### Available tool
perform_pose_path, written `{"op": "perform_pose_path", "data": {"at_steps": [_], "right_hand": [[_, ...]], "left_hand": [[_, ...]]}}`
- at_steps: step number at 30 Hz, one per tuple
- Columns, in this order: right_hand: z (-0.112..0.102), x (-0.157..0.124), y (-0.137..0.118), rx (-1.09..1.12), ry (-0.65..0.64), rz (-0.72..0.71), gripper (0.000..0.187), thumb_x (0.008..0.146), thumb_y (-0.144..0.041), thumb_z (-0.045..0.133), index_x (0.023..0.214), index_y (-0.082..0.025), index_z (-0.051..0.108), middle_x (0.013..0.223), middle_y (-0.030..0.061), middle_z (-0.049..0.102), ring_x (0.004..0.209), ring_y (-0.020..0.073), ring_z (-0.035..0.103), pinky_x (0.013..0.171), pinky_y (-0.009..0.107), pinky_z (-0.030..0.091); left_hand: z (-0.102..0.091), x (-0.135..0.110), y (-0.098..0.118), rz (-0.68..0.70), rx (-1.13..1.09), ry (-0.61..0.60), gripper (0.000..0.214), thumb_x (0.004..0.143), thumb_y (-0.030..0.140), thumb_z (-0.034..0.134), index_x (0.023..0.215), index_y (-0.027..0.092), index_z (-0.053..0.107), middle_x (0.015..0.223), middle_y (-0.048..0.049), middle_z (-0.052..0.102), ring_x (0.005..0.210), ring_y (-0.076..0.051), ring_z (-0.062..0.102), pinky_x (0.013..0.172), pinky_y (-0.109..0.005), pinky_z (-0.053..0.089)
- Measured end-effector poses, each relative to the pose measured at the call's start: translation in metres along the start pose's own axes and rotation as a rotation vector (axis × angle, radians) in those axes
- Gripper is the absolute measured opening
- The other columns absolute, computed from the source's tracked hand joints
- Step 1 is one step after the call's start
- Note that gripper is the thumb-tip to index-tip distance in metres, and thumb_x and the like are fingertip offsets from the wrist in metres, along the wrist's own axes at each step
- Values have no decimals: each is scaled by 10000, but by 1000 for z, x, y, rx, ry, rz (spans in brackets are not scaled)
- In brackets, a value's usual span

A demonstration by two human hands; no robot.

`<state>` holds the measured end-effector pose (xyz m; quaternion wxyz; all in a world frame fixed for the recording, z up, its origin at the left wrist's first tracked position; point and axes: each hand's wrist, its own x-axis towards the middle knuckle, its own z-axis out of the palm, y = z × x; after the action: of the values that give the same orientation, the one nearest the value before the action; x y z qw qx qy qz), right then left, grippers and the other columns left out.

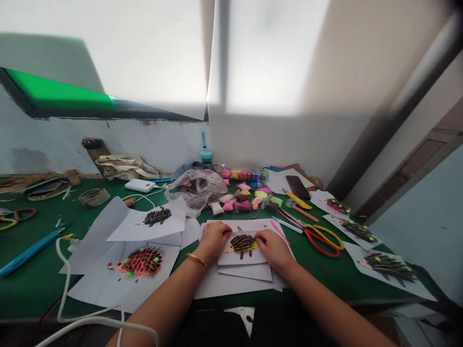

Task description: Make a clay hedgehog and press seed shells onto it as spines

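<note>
A small white hedgehog card [227, 260] lies in front of me, its yellow-bodied hedgehog [243, 244] covered with dark, seed-like spines. At the card's upper left my left hand [216, 239], a gold bangle on its wrist, has its fingers curled in against the paper. My right hand [274, 248] closes its fingertips at the hedgehog's right side, at the card's upper right. Whether either hand also pinches a loose spine is hidden by the fingers. Other white sheets [211, 288] are stacked beneath the card, and a pink stick [280, 231] lies beside my right hand.
Red-and-yellow-handled scissors [323, 243] lie to the right, near finished-looking hedgehog sheets [392, 266]. Behind are a clear plastic bag [197, 190] of dark pieces and several colored clay packets [242, 206]. A red hedgehog sheet [139, 262] and white cable [65, 279] are left.
</note>
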<state>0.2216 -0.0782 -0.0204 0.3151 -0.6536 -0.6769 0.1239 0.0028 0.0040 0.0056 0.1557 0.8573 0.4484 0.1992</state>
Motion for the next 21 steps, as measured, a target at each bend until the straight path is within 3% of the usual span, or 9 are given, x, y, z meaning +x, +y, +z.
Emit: {"op": "perform_pose_path", "data": {"at_steps": [10,14,17,21], "right_hand": [[1,0,1,-30,-18,-17,230,865,-180,469,891,-214,695,921,50,687,912,204,614,836,313,452],[-3,1,3,-34,2,-14,282,906,-198,407,996,-195,674,1013,65,678,993,191,607,883,306,458],[-9,14,-2,-70,-18,7,306,928,-232,387,1018,-188,677,1043,76,681,1021,195,606,885,315,463],[-12,51,-22,-167,-167,25,254,928,-291,464,955,-230,709,1001,45,711,954,189,638,793,282,466]], "left_hand": [[0,0,0,9,4,3,171,868,222,576,896,243,743,926,-32,705,925,-195,613,868,-318,405],[0,0,-1,9,9,3,171,867,226,577,897,247,745,923,-30,706,918,-194,614,858,-319,406],[2,0,-2,13,11,5,172,871,233,574,896,253,743,923,-26,705,917,-196,613,865,-329,397],[4,0,-4,12,12,10,171,877,241,572,903,257,740,931,-20,704,927,-197,610,869,-334,387]]}}
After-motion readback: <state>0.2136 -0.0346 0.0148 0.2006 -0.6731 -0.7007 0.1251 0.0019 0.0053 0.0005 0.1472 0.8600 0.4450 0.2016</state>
